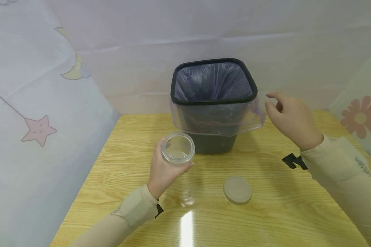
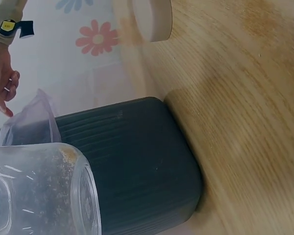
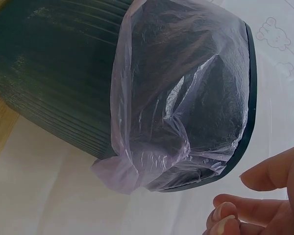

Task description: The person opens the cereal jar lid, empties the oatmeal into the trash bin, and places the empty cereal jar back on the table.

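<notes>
My left hand (image 1: pixel 164 171) grips a clear, open plastic jar (image 1: pixel 178 148) above the wooden table, just in front of a dark bin (image 1: pixel 213 85). In the left wrist view the jar (image 2: pixel 39 191) fills the lower left, close to the bin's ribbed side (image 2: pixel 137 166). The bin is lined with a clear plastic bag (image 3: pixel 181 98) folded over its rim. My right hand (image 1: pixel 289 116) hovers beside the bin's right rim with fingers loosely curled and holds nothing; its fingertips (image 3: pixel 264 196) show near the bag's edge. A round beige lid (image 1: pixel 237 190) lies flat on the table between my arms.
The wooden table (image 1: pixel 266 212) is enclosed by white sheets printed with a star (image 1: pixel 38 129), a moon and flowers (image 1: pixel 361 116). The bin stands at the table's far edge against the back sheet. A black strap (image 1: pixel 293 161) sits at my right wrist.
</notes>
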Tool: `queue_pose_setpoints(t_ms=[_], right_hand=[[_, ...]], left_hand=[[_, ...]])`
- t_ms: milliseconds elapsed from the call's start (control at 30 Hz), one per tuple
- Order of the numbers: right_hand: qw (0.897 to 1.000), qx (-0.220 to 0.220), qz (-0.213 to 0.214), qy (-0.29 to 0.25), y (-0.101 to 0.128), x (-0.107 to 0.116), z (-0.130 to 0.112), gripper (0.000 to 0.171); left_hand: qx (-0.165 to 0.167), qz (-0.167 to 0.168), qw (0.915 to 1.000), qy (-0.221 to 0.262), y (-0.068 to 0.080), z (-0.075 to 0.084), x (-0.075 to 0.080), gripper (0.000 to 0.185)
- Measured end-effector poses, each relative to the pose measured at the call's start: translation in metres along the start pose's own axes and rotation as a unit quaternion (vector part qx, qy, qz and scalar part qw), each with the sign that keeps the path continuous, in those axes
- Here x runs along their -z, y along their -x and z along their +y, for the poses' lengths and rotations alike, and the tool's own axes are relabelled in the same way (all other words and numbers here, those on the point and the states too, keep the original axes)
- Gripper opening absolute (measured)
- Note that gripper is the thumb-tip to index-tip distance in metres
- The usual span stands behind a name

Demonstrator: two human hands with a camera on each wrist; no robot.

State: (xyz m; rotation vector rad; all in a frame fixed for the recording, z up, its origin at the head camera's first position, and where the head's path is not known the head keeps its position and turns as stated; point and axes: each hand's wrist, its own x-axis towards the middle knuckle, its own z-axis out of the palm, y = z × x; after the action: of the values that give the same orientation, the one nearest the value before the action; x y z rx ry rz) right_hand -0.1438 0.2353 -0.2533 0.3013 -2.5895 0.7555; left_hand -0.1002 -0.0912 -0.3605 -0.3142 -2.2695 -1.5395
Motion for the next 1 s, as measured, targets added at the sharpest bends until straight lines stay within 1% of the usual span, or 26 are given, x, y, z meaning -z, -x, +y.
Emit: queue_pose_setpoints(t_ms=[267,367,500,633,733,1000], right_hand=[[1.0,-0.001,-0.002,-0.002,0.0,0.0,0.002,0.042],[1.0,0.0,-0.002,-0.001,0.0,0.0,0.003,0.042],[1.0,0.001,-0.004,0.003,0.001,-0.001,0.003,0.041],[1.0,-0.002,-0.006,0.004,0.003,0.0,0.003,0.041],[1.0,-0.006,-0.008,0.002,0.003,-0.001,0.003,0.041],[1.0,-0.007,-0.007,-0.001,0.004,-0.002,0.005,0.042]], left_hand=[[0.002,-0.013,0.9999,0.007,0.003,-0.006,-0.005,0.096],[0.011,-0.02,0.9997,0.008,0.004,-0.006,-0.006,0.095],[0.023,-0.035,0.9991,-0.01,0.007,-0.008,-0.007,0.098],[0.018,-0.042,0.9983,-0.035,0.011,-0.008,-0.009,0.099],[0.018,-0.043,0.9979,-0.044,0.013,-0.01,-0.011,0.098],[0.061,-0.06,0.9957,-0.034,0.018,-0.014,-0.014,0.099]])
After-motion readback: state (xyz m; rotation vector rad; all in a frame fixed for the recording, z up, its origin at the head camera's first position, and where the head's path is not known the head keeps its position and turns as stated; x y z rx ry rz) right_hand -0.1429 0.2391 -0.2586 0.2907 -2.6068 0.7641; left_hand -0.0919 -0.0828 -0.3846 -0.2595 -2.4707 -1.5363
